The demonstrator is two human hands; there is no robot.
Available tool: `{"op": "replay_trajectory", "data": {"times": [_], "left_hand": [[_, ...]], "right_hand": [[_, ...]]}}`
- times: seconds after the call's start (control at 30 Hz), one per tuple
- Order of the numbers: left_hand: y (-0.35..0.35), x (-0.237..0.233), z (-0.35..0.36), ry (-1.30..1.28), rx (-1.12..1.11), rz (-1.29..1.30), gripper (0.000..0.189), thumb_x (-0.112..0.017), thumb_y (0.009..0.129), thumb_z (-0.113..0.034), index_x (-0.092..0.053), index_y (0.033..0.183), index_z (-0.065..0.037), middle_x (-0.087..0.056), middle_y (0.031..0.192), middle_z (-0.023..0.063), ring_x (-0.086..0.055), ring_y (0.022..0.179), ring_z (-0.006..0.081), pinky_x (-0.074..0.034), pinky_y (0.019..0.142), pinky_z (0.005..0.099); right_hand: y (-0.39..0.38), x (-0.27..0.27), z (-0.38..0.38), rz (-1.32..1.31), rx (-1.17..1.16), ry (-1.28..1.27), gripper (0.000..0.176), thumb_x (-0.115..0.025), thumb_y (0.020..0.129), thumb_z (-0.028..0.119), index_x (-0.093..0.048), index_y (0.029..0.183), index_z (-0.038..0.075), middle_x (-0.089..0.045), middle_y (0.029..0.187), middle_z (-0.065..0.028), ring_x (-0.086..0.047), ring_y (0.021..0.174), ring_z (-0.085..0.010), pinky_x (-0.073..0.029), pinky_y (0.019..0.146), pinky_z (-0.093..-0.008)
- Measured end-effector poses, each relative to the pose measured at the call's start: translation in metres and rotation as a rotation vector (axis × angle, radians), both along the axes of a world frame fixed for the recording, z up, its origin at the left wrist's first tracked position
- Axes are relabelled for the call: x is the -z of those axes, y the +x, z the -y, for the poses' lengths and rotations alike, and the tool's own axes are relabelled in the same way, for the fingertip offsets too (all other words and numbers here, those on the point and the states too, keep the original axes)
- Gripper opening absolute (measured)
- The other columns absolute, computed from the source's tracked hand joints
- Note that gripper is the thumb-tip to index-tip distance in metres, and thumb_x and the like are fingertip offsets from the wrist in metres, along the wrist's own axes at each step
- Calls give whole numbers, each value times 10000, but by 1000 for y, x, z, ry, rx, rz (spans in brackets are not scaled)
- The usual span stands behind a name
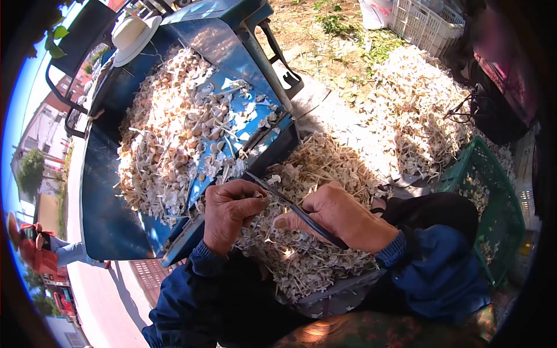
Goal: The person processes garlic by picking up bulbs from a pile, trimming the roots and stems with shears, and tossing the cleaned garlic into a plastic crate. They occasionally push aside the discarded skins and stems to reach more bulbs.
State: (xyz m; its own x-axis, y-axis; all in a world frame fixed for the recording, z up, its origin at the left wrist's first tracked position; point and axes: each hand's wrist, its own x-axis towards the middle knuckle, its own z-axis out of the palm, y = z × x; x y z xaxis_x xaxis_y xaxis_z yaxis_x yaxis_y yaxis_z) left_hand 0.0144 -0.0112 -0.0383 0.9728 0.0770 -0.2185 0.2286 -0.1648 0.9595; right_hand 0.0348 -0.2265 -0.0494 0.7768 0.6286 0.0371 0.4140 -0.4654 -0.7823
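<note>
My right hand point(342, 217) is closed around a pair of dark scissors point(278, 194), whose long blade points up and left. Part of the dark handle shows below my fingers. Just left of the blade, my left hand point(232, 211) pinches a small garlic bulb point(259, 196), mostly hidden by the fingers. Both hands are over a heap of dry garlic skins and cut stems point(313, 255) near my lap. Beyond my left hand, a pile of garlic bulbs and loose skins point(168, 127) lies in the blue metal cart bed point(110, 220).
A green plastic crate point(505, 209) stands to my right. More garlic waste point(418, 110) covers the ground ahead, near a white crate point(426, 26). A pale hat point(133, 36) rests on the cart's edge. A person in red point(40, 249) is at far left.
</note>
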Motion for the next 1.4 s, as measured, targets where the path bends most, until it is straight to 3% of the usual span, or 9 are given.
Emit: {"op": "replay_trajectory", "data": {"times": [0.07,0.27,0.43,0.6,0.7,0.8,0.97,1.17,1.4], "left_hand": [[7,4,-10,39,-18,10,63,-679,742,-32,-643,736,18,-555,564,13,-427,409,38,-268,362,202],[91,44,-116,248,-339,219,121,-654,738,-67,-693,789,35,-580,559,27,-491,435,85,-350,407,221],[117,73,-116,1025,-257,388,156,-569,698,-92,-671,724,22,-602,638,241,-606,570,357,-476,560,387],[126,98,-129,1159,-216,438,187,-616,771,-172,-700,838,-20,-625,714,223,-629,696,355,-484,650,408],[124,102,-132,908,-212,448,239,-639,794,-200,-695,968,-46,-632,718,204,-632,734,331,-478,663,415],[122,93,-136,533,-156,245,215,-617,865,-157,-691,1009,-17,-597,586,45,-544,475,92,-441,454,269],[119,80,-139,536,-206,230,226,-647,798,-99,-680,971,42,-648,675,79,-589,515,117,-475,465,267],[106,51,-152,-161,-311,142,206,-552,798,-158,-478,624,-76,-503,613,24,-382,446,84,-313,418,232],[62,9,-104,-638,-50,61,74,-514,785,-97,-524,788,-24,-516,726,51,-475,606,108,-391,513,194]], "right_hand": [[-1,3,2,-802,150,320,639,-656,770,601,-606,715,-34,-538,533,-62,-554,440,-127,-455,389,-263],[3,-19,12,-660,248,391,687,-586,806,636,-439,479,50,-439,434,-2,-488,370,-85,-392,367,-232],[8,-43,17,-686,206,345,653,-620,800,607,-602,739,-43,-532,582,-42,-525,453,-67,-432,371,-213],[7,-54,21,-707,206,353,638,-624,813,580,-609,763,-56,-603,653,-88,-532,437,-78,-433,362,-212],[11,-49,20,-667,226,334,635,-602,826,589,-602,771,-43,-574,632,-63,-525,445,-73,-432,379,-217],[5,-49,25,-630,224,341,642,-590,826,604,-594,777,-37,-544,608,-39,-519,442,-76,-434,397,-216],[6,-52,21,-617,233,312,661,-581,819,623,-588,761,-35,-565,641,-47,-509,439,-67,-420,382,-204],[8,-51,16,-589,209,282,668,-593,803,635,-581,739,-31,-563,620,-40,-498,417,-59,-414,375,-206],[8,-32,-7,-314,190,266,608,-675,796,537,-543,511,17,-420,417,-16,-412,392,-80,-349,397,-290]]}}
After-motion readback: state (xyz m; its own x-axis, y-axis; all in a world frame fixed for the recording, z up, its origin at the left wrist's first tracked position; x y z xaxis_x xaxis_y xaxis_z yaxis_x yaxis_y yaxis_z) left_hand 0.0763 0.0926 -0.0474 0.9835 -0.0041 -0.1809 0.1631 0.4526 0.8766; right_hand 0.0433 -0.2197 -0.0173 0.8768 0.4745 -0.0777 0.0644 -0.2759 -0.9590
